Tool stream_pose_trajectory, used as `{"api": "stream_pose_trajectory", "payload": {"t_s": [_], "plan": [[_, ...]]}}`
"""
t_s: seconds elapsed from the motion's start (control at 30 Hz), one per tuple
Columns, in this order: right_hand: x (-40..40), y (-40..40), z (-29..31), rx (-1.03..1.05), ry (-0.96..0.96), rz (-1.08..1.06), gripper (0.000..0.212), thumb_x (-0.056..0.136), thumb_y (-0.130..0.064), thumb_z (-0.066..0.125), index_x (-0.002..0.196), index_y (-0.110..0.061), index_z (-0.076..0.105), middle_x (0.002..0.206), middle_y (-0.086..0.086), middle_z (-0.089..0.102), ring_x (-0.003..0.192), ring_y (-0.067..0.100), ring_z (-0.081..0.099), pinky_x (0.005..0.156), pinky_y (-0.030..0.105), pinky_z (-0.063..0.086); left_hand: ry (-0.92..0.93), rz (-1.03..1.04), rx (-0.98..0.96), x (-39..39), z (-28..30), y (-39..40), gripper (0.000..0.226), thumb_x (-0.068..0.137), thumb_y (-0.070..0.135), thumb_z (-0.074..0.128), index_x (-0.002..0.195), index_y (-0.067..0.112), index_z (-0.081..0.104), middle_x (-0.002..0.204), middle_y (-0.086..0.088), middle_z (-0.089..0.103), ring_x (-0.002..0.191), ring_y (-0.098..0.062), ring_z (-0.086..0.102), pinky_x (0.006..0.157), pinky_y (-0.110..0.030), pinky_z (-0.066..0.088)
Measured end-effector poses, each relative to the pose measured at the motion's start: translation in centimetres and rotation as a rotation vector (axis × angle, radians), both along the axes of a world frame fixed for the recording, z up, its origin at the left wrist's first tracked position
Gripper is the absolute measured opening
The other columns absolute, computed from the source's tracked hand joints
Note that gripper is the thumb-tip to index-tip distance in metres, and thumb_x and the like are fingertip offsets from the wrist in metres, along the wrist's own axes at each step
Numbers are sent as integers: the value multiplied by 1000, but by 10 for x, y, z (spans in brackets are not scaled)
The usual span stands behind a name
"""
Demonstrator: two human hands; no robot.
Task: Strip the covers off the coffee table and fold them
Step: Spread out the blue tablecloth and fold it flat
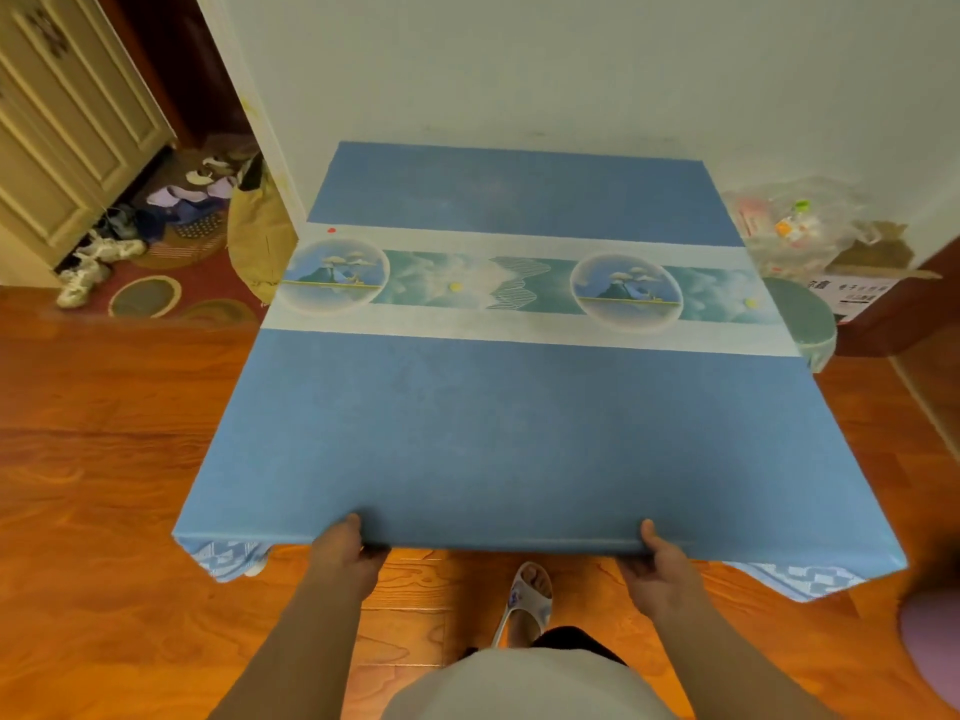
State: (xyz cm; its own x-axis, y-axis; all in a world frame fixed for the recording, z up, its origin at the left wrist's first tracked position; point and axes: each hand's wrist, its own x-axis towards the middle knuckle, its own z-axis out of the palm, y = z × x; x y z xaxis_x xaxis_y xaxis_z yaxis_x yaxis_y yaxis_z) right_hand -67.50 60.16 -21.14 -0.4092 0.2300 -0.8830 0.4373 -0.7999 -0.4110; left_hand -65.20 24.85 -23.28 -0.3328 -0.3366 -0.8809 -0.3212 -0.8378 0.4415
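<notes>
While I stand at the near side of the coffee table, my shirt and one slippered foot (525, 595) show below me on the wooden floor (93, 459). Both my forearms reach forward. My left hand (345, 556) grips the near edge of the blue cover (519, 433), thumb on top and the other fingers curled under the hem. My right hand (655, 563) holds the same edge further to the right in the same way, thumb up, fingers tucked below. The two hands are well apart, each about midway between the centre and a corner.

The cover lies flat and smooth over the whole tabletop. Its near corners hang down on both sides, showing a patterned blue-and-white trim (228, 558). Across the middle runs a pale band (519, 291) with two round mountain pictures, clouds and a wavy striped motif. Beyond the band the cover is plain blue again, reaching the white wall (571, 70).

A green round stool (810, 319) sits just beside the table's right edge, shoes (98, 257) lie on a rug far left.
</notes>
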Motion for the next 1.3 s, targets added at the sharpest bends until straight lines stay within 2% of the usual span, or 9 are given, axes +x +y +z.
{"api": "stream_pose_trajectory", "payload": {"t_s": [0.1, 0.27, 0.47, 0.6, 0.8, 1.03, 1.17, 1.23, 1.3], "plan": [[16, -4, 0, 32, -8, 4, 7, 98, -11, 61, 103, -12, 56, 143, 15, 54, 132, 33, 50, 95, 45, 46, 28, 13, 13, 17, 4, 0, 49, 101, -1, 51, 148, 12, 43, 146, -18, 50, 130, -44, 49, 103, -63, 45], [26, -4, 3, 78, 33, -31, 47, 97, -13, 61, 142, -11, 46, 136, 15, 56, 114, 34, 54, 99, 51, 47, 13, -62, 18, 30, -5, 0, 52, 100, -1, 52, 148, 15, 42, 144, -17, 50, 128, -45, 50, 101, -67, 45], [23, -4, 7, 100, -47, -21, 14, 95, -15, 65, 100, -10, 53, 124, 13, 57, 106, 35, 56, 104, 47, 47, -11, -282, 72, 39, -2, -23, 41, 103, 13, 55, 143, 12, 47, 140, -14, 55, 124, -37, 54, 101, -54, 41], [25, -15, 3, 194, -64, -28, 40, 92, -24, 71, 125, -12, 52, 127, 10, 58, 95, 30, 61, 97, 45, 52, -96, -532, -110, 64, 4, -43, 51, 98, 37, 65, 140, 13, 49, 133, -14, 59, 119, -34, 55, 107, -50, 39], [45, -84, -7, 313, -56, -68, 46, 102, -48, 41, 136, -19, 51, 124, 5, 63, 105, 25, 63, 89, 39, 55, -52, -338, -93, 104, -3, -69, 58, 104, 44, 51, 148, 8, 41, 131, -15, 58, 119, -36, 57, 105, -51, 45], [69, -123, -56, 224, -217, 41, 30, 97, -5, 46, 126, -3, 57, 101, 16, 61, 76, 27, 57, 84, 39, 55, -63, -199, 12, 146, -16, -71, 53, 107, 33, 49, 149, 4, 39, 133, -19, 57, 116, -39, 58, 105, -52, 44], [77, -128, -83, 136, -224, -7, 42, 103, -24, 37, 142, -10, 46, 119, 16, 51, 93, 30, 55, 94, 38, 46, -82, -262, -42, 157, -10, -70, 48, 106, 32, 50, 146, 5, 43, 126, -18, 61, 112, -37, 62, 108, -53, 44], [78, -124, -105, 35, -188, -52, 58, 102, -45, 31, 154, -19, 29, 135, 14, 47, 134, 31, 47, 114, 42, 31, -93, -315, -86, 158, -11, -72, 45, 106, 30, 50, 144, 6, 45, 124, -17, 62, 112, -37, 63, 107, -52, 45], [80, -116, -122, -57, -124, -101, 68, 100, -59, 25, 156, -21, 25, 147, 9, 45, 149, 30, 27, 122, 52, 15, -110, -363, -103, 159, -10, -70, 42, 106, 28, 52, 142, 7, 48, 123, -17, 64, 111, -36, 64, 107, -52, 46]]}}
